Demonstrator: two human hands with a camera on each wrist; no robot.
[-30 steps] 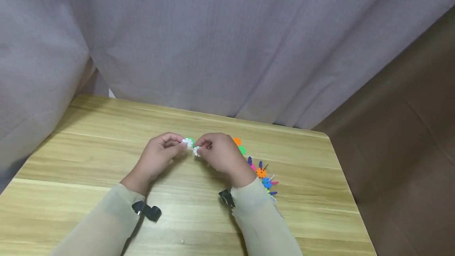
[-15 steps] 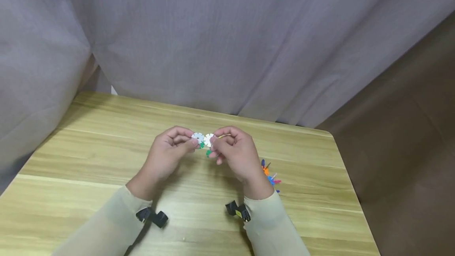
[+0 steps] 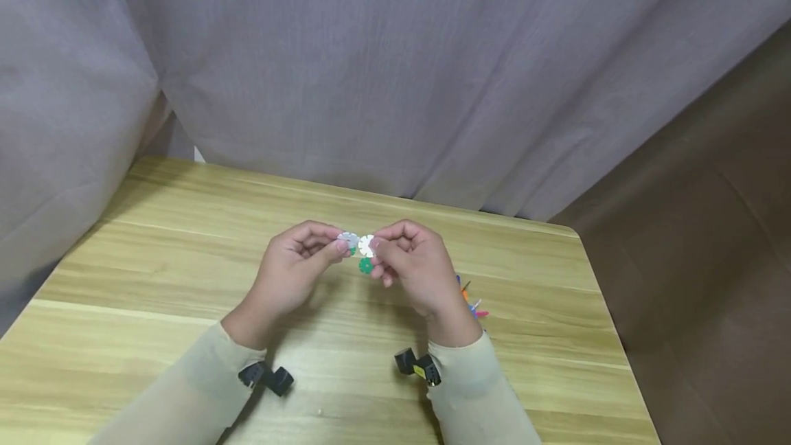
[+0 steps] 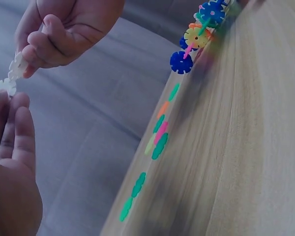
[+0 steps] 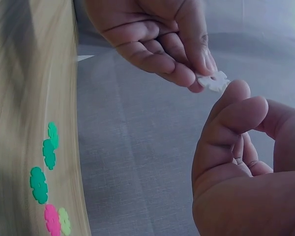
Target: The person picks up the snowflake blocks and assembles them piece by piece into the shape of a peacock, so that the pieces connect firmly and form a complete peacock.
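- The left hand (image 3: 295, 273) is raised above the middle of the wooden worktop (image 3: 154, 280), its fingers (image 3: 321, 247) curled and pinching a white snowflake disc (image 3: 348, 240) at the tips.
- The right hand (image 3: 413, 268) faces it from the right, fingers (image 3: 384, 247) bent and pinching a second white disc (image 3: 367, 245).
- The two white discs sit edge to edge between the hands; whether they are slotted together cannot be told.
- In the left wrist view, the white pieces (image 4: 12, 73) show at the tips of both hands, one above the other.
- The right wrist view shows one white disc (image 5: 214, 81) gripped between the left hand's thumb and forefinger, just beyond the right hand's curled fingers (image 5: 236, 118).
- A green disc (image 3: 366, 266) appears just below the white ones, beside the right hand's fingers; whether it is held or lies on the worktop is unclear.
- A chain of coloured discs (image 3: 471, 301) lies on the worktop to the right, partly hidden behind the right wrist.
- Loose green, pink and orange pieces (image 4: 160, 140) lie flat on the worktop in the left wrist view.
- A grey curtain (image 3: 395, 67) hangs along the far side of the worktop.
- Both forearms wear pale sleeves (image 3: 191, 390).
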